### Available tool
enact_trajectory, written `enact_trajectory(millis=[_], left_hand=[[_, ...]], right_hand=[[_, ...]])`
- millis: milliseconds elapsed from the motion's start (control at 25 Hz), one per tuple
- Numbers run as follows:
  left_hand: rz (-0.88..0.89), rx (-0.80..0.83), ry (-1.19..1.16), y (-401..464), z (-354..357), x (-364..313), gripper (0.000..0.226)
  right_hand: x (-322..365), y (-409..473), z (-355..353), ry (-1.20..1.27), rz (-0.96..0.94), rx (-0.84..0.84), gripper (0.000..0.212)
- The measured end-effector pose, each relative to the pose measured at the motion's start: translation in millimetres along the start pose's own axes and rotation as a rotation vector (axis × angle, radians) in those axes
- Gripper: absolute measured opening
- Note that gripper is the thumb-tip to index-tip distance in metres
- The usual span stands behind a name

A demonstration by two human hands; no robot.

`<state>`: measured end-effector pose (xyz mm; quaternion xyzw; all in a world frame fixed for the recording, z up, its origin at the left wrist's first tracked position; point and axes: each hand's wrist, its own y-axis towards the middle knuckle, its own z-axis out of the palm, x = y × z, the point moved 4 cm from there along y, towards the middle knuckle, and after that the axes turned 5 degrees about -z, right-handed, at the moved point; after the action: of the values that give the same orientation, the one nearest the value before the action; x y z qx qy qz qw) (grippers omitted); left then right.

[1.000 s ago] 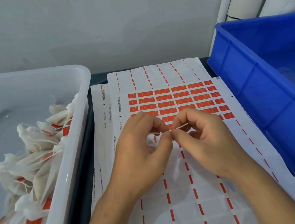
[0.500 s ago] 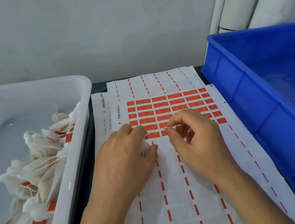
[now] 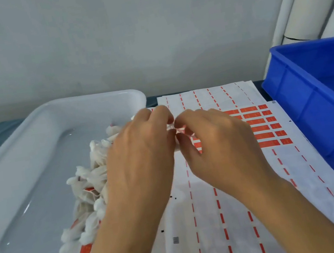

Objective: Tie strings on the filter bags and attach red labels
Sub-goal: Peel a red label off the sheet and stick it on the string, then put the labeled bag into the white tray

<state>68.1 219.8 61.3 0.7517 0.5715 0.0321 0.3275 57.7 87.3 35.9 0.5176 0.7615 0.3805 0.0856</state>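
Note:
My left hand [image 3: 141, 153] and my right hand [image 3: 215, 140] meet fingertip to fingertip above the label sheet [image 3: 231, 204]. Between the fingertips they pinch a red label [image 3: 181, 129] together with a thin white string; the filter bag itself is hidden under my left hand. Rows of red labels [image 3: 262, 129] remain on the sheet just right of my right hand. Several finished filter bags [image 3: 87, 185] with red labels lie heaped in the white tray [image 3: 25, 173] on the left.
A blue crate [image 3: 326, 109] stands at the right, its wall beside the sheet's edge. More used label sheets lie stacked beneath, reaching to the grey wall. White pipes [image 3: 300, 2] rise in the back right corner.
Both hands shifted left and away from me, now beside the white tray's rim. My right hand went from holding the string's end to pinching a red label against the left fingertips. The camera tilted.

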Motion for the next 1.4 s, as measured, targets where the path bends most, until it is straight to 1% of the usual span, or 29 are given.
enact_trajectory(millis=[120,200,280,320,400,440,520,640,680,760,800,840,920,1000,1040,1120,1160,1240,1320,1400], left_hand=[[0.019,-0.014,0.075,12.3,-21.2,29.1,0.018],[0.008,-0.006,0.108,24.2,-24.3,57.0,0.017],[-0.058,-0.016,0.069,37.2,-21.0,86.4,0.014],[-0.100,-0.018,0.034,42.1,-15.5,98.1,0.012],[-0.150,0.053,-0.027,47.6,2.9,110.9,0.013],[-0.155,0.125,-0.041,47.6,14.1,112.6,0.017],[-0.151,0.241,-0.046,44.2,29.7,115.2,0.027],[-0.165,0.271,-0.071,41.6,25.8,115.5,0.030],[-0.149,0.252,-0.020,40.0,21.1,111.8,0.032],[-0.084,0.139,0.115,35.6,8.9,96.2,0.037],[-0.044,0.070,0.128,33.0,3.2,82.6,0.039],[-0.008,0.036,0.099,28.7,-0.2,66.4,0.039],[0.068,0.078,0.032,16.1,7.9,31.0,0.033],[0.121,0.170,0.016,-3.0,30.5,1.1,0.026],[0.122,0.217,-0.006,-13.9,44.2,-9.6,0.025],[0.092,0.333,-0.079,-34.2,75.1,-26.7,0.023],[0.073,0.387,-0.109,-42.6,89.9,-32.4,0.023],[0.068,0.430,-0.117,-52.0,109.5,-42.0,0.022],[0.077,0.403,-0.085,-54.2,118.2,-48.8,0.018],[0.045,0.378,-0.102,-51.8,119.4,-53.7,0.017]], right_hand=[[22.0,24.9,20.4,0.160,0.057,0.066,0.018],[32.8,35.5,42.6,0.277,0.124,0.156,0.030],[41.7,40.8,65.2,0.277,0.106,0.262,0.043],[44.1,41.9,73.7,0.248,0.079,0.288,0.044],[44.9,42.5,83.3,0.201,0.043,0.285,0.035],[43.8,41.7,86.6,0.180,0.032,0.281,0.029],[42.4,39.2,91.4,0.151,0.020,0.285,0.027],[40.5,35.9,91.5,0.174,0.037,0.284,0.028],[40.2,35.4,88.9,0.189,0.041,0.284,0.028],[37.9,33.9,78.6,0.232,0.052,0.268,0.030],[34.9,32.1,70.6,0.251,0.061,0.249,0.032],[31.0,28.0,61.8,0.257,0.071,0.231,0.034],[17.3,11.1,42.6,0.196,0.100,0.228,0.040],[-0.5,-13.5,25.1,0.077,0.167,0.289,0.042],[-9.0,-26.1,17.6,0.022,0.207,0.338,0.041],[-27.0,-50.1,8.1,-0.049,0.283,0.492,0.040],[-34.1,-59.5,6.6,-0.056,0.312,0.576,0.042],[-45.2,-74.2,5.3,-0.011,0.366,0.704,0.050],[-55.3,-81.2,0.6,0.069,0.416,0.749,0.052],[-60.7,-76.1,-9.5,0.145,0.455,0.801,0.047]])
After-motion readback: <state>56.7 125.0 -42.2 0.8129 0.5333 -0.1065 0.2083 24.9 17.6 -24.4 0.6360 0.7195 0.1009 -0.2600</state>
